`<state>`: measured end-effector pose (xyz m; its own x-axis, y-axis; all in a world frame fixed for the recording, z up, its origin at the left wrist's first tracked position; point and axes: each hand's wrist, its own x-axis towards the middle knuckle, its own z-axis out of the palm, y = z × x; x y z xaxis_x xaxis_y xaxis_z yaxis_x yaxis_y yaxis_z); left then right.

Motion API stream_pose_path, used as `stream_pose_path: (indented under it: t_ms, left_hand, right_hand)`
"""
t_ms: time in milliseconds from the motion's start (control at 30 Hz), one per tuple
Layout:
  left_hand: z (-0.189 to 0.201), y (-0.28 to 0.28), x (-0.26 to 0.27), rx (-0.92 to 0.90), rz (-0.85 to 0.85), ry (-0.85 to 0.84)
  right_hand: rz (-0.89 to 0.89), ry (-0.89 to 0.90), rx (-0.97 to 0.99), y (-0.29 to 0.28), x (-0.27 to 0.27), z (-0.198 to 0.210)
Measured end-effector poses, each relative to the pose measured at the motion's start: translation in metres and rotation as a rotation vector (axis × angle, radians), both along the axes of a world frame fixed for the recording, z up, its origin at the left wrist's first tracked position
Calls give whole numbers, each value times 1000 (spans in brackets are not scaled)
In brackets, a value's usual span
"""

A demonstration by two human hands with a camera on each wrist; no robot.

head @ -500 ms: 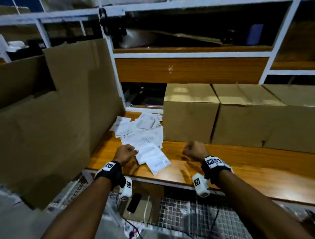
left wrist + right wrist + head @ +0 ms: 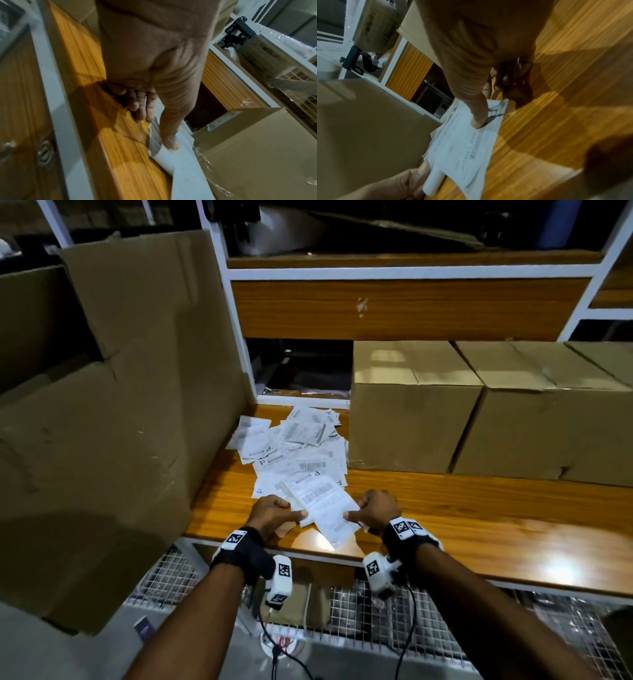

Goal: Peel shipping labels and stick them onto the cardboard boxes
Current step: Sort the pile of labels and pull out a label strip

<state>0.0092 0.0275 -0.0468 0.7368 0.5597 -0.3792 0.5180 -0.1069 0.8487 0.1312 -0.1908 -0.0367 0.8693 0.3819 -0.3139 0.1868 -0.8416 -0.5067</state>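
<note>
Both the left hand point(image 2: 272, 513) and right hand point(image 2: 375, 510) pinch one label point(image 2: 327, 508); closed boxes point(image 2: 479, 419) hide their contents.

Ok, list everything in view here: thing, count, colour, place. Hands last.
held label: one, white with barcode, at the bench's front edge, pinched on both sides
loose labels: a pile, count unclear, white, on the bench behind the held label
boxes: at least two closed, brown, side by side on the bench at right
flat cardboard: large sheets, brown, leaning at left
bench: one, orange wood, white frame
shelf: wood panel in white frame, above the boxes
wire mesh: white, below the bench
left hand: holds the label's left edge, which is curled
right hand: pinches its right edge
</note>
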Motion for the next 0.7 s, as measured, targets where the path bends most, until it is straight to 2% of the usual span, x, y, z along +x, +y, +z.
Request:
stream_pose_path:
  t_ms: [100, 267, 433, 533, 600, 700]
  left_hand:
    - [-1, -3, 2, 5, 49, 18]
    - [-2, -14, 5, 178, 97, 73]
    - [-3, -21, 8, 246, 150, 123]
    - [-1, -23, 13, 316, 196, 2]
    - [3, -25, 18, 417, 94, -113]
    - [5, -33, 24, 530, -139, -75]
  right_hand:
    - [-71, 125, 176, -2, 5, -1]
    - [-95, 340, 466, -26, 22, 10]
    - [-109, 481, 526, -56, 39, 18]
    - [-117, 551, 545, -75, 49, 20]
    - [-90, 545, 535, -86, 57, 21]
    - [-57, 568, 548, -100, 66, 20]
